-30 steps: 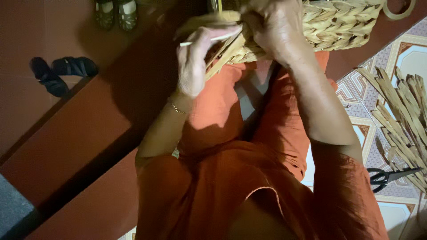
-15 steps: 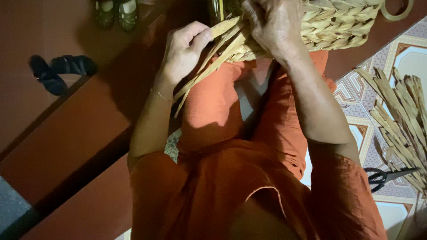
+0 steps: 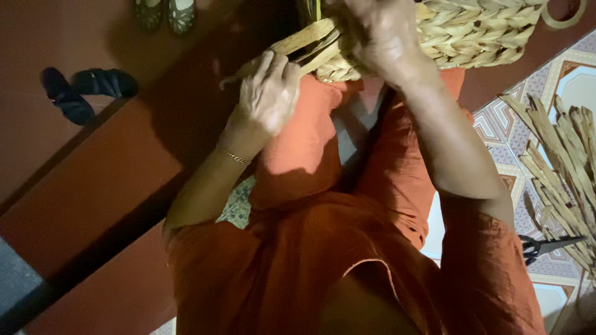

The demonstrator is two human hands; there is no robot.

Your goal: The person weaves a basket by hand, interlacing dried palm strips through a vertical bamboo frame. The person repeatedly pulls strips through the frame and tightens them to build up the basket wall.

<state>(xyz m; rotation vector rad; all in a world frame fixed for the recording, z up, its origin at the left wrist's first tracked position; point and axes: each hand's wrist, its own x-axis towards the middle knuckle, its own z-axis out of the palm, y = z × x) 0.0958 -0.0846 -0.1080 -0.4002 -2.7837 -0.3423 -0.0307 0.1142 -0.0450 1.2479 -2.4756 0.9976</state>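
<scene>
A woven straw basket (image 3: 478,31) rests on my knees at the top of the view. My left hand (image 3: 268,93) is closed around loose straw strands (image 3: 298,46) that stick out from the basket's left side, pulling them leftward. My right hand (image 3: 385,37) presses on the basket's woven wall, fingers curled over the weave. I wear orange clothes and a thin gold bracelet on the left wrist.
A bundle of dry straw strips (image 3: 559,161) lies on the patterned tile floor at the right, with black scissors (image 3: 546,245) beside it. Dark sandals (image 3: 81,90) and a second pair of shoes (image 3: 164,12) sit on the red step at the left.
My left hand has dropped down and to the left, drawing the straw strands out from the basket. My right hand has stayed on the basket.
</scene>
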